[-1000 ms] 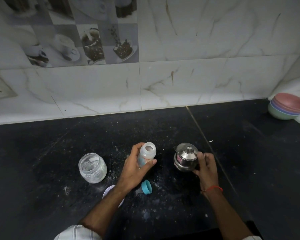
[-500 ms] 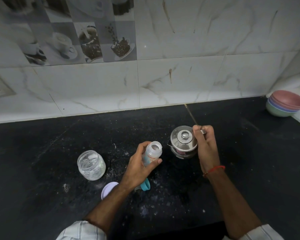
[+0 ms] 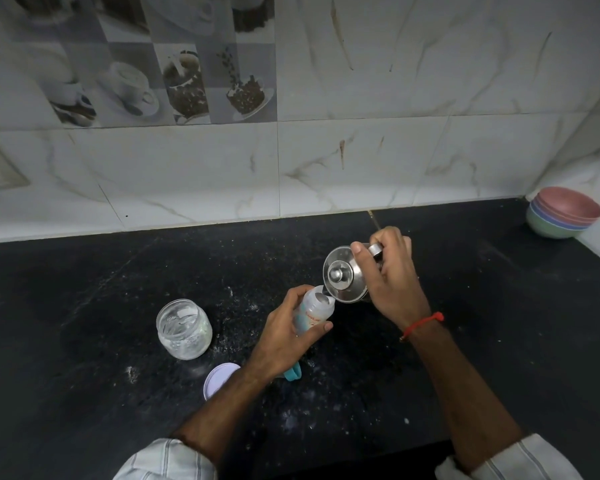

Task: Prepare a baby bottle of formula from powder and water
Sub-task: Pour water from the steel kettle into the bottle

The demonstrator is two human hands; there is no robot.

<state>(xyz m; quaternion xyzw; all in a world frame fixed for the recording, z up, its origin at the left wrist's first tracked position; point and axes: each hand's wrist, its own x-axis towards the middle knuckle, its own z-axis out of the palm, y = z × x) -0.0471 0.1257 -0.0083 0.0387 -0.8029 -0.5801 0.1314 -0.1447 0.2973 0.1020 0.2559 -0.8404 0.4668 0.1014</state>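
Left hand [image 3: 284, 336] wraps small translucent baby bottle [image 3: 313, 310], open mouth up, tilted toward right. Right hand [image 3: 392, 275] grips handle of small lidded steel pot [image 3: 343, 278], tipped, spout at bottle rim. Clear glass jar with white powder [image 3: 184, 329] stands open on black speckled countertop [image 3: 84, 393], left of bottle. White round lid [image 3: 219, 377] and teal bottle cap [image 3: 293, 372] lie near left wrist. Stacked pastel bowls [image 3: 563, 213] sit in far right corner.

Both hands are raised and curled in grips, left hand [image 3: 284, 336] below right hand [image 3: 390, 275].
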